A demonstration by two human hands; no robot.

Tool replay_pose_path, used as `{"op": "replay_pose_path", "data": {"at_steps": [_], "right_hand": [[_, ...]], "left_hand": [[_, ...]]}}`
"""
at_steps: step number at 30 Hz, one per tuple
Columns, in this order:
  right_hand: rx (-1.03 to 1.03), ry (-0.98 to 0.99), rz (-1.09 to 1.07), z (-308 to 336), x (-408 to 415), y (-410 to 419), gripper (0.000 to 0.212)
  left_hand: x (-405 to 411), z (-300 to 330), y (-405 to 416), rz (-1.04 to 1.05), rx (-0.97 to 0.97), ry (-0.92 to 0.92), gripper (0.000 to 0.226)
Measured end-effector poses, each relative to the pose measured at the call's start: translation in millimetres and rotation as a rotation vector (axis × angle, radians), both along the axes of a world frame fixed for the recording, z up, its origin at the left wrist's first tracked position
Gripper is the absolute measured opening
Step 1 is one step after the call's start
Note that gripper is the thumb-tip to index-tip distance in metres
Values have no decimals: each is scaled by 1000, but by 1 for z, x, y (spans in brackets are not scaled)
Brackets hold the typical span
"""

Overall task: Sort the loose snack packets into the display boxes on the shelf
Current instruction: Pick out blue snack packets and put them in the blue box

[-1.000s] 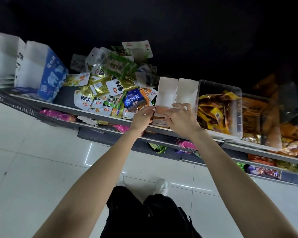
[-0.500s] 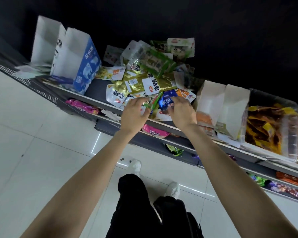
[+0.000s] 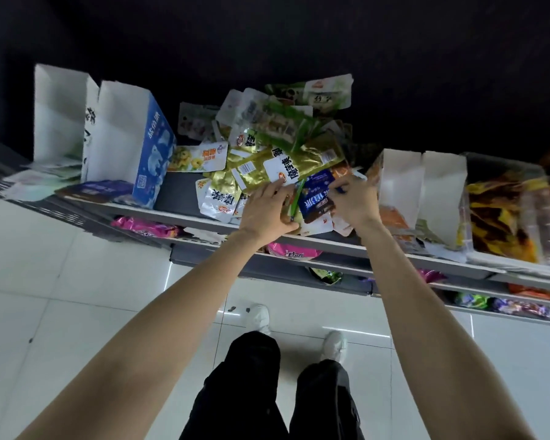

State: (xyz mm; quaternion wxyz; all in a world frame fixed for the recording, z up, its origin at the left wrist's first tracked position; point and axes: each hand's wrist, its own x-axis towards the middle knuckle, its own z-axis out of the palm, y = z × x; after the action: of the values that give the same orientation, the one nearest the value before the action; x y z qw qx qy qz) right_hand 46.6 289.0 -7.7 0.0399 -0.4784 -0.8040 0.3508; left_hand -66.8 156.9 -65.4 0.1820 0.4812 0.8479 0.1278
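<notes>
A heap of loose snack packets (image 3: 267,147) in gold, white and green lies on the shelf (image 3: 327,246). My left hand (image 3: 264,211) rests on the front of the heap, its fingers around a green-edged packet (image 3: 296,201). My right hand (image 3: 354,201) pinches the right edge of a blue packet (image 3: 316,198) beside it. White display boxes (image 3: 423,188) stand just right of my right hand, with orange packets in one. A blue and white display box (image 3: 131,147) stands at the left of the heap.
A clear bin (image 3: 515,211) of yellow and brown packets sits at the far right of the shelf. Lower shelves hold pink, green and purple packets. White tiled floor, my dark trousers and white shoes are below.
Both hands left the white display boxes at the right and came to the packet heap. The left hand now rests on the green-edged packet and the right pinches the blue one.
</notes>
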Motion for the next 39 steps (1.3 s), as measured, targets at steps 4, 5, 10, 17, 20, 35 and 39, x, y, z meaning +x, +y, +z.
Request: {"op": "replay_pose_path", "data": {"at_steps": [4, 5, 10, 17, 20, 35, 39], "right_hand": [[-406, 415, -251, 48, 10, -16, 8], [-502, 499, -286, 61, 12, -21, 8], [-599, 646, -294, 104, 30, -37, 16], [-383, 480, 149, 104, 40, -81, 19], [-554, 479, 166, 94, 30, -105, 31], [-563, 606, 79, 103, -118, -215, 21], [-554, 699, 2, 114, -167, -247, 20]], "left_hand": [[2, 32, -6, 53, 409, 32, 46], [3, 42, -7, 55, 482, -1, 39], [9, 102, -20, 252, 622, -618, 12], [17, 146, -75, 276, 590, -562, 3], [22, 159, -112, 346, 518, -352, 25], [-71, 152, -259, 531, 523, -179, 65], [-108, 152, -259, 283, 502, 308, 68]]}}
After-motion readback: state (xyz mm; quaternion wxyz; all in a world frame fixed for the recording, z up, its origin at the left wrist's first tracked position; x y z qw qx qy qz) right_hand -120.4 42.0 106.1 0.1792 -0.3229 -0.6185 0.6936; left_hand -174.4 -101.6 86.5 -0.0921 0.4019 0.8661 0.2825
